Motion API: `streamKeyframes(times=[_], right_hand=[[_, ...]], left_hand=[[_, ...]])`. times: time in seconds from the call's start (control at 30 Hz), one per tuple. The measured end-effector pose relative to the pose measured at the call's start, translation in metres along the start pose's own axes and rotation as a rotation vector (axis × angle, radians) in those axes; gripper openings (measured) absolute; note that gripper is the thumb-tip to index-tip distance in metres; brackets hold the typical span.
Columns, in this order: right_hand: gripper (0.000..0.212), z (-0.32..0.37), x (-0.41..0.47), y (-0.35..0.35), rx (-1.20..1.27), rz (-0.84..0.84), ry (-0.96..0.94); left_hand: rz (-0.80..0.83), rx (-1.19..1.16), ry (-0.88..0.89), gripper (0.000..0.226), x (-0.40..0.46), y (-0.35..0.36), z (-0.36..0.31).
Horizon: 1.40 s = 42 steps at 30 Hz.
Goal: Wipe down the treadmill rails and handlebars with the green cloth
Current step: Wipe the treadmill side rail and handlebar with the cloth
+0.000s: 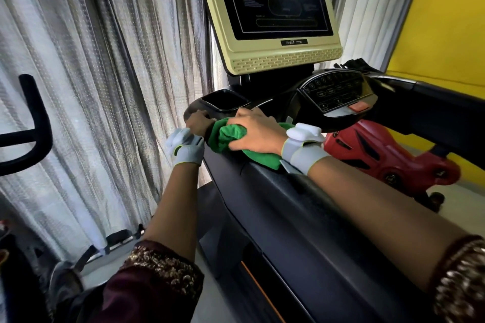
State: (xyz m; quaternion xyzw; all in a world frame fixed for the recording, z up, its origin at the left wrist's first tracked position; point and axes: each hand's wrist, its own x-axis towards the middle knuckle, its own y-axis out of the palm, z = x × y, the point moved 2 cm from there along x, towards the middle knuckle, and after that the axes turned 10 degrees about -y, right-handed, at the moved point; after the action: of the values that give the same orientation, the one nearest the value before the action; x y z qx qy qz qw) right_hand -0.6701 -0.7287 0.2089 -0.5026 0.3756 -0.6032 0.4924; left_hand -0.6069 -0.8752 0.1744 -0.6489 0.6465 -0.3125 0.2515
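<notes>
The green cloth (231, 139) lies bunched on the upper end of the treadmill's black left rail (283, 199), just below the console. My right hand (256, 132) grips the cloth from above, thumb and fingers curled into its folds. My left hand (198, 122) is wrapped around the black handlebar end (190, 110) at the console's left corner, touching the cloth's left edge. Both wrists carry grey bands with white devices.
The console has a cup tray (223, 99), a button panel (338, 92) with a red stop key, and a cream-framed screen (273, 5) above. Curtains (105, 86) hang on the left. A red toy car (380, 157) sits to the right. A black exercise-bike handle (34, 123) juts in at far left.
</notes>
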Motion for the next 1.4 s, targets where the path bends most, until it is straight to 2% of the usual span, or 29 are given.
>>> streamKeyframes(times=[0.07, 0.13, 0.2, 0.33, 0.5, 0.73, 1.0, 1.13, 1.3, 1.4], right_hand=[[0.051, -0.004, -0.015, -0.001, -0.005, -0.010, -0.011], [0.049, -0.009, -0.033, -0.004, 0.009, -0.016, -0.019], [0.051, -0.009, -0.040, -0.006, 0.039, -0.014, -0.010], [0.057, -0.006, -0.048, -0.009, 0.067, -0.012, 0.003], [0.058, -0.012, -0.071, -0.010, 0.076, -0.029, -0.012], [0.055, -0.005, -0.098, -0.017, 0.076, -0.002, -0.038], [0.055, -0.003, -0.131, -0.023, 0.135, 0.014, -0.038], [0.053, -0.009, -0.168, -0.023, 0.140, 0.017, -0.045], [0.058, -0.002, -0.191, -0.029, 0.200, 0.012, -0.012], [0.056, -0.001, -0.214, -0.032, 0.150, 0.024, -0.025]], left_hand=[[0.028, -0.001, 0.014, 0.035, -0.006, 0.000, -0.001], [0.124, 0.012, 0.088, 0.049, -0.016, 0.004, -0.003], [0.169, 0.015, 0.078, 0.060, -0.028, 0.009, -0.007], [0.110, -0.003, 0.038, 0.051, -0.055, 0.012, -0.013], [0.135, -0.008, 0.054, 0.050, -0.075, 0.011, -0.010], [0.265, 0.013, 0.127, 0.047, -0.103, 0.000, 0.003], [0.260, -0.005, 0.165, 0.041, -0.146, 0.003, 0.009], [0.240, -0.007, 0.182, 0.048, -0.167, 0.005, 0.009], [0.237, -0.124, 0.142, 0.038, -0.207, 0.009, 0.003], [0.248, -0.160, 0.123, 0.044, -0.225, 0.009, 0.009]])
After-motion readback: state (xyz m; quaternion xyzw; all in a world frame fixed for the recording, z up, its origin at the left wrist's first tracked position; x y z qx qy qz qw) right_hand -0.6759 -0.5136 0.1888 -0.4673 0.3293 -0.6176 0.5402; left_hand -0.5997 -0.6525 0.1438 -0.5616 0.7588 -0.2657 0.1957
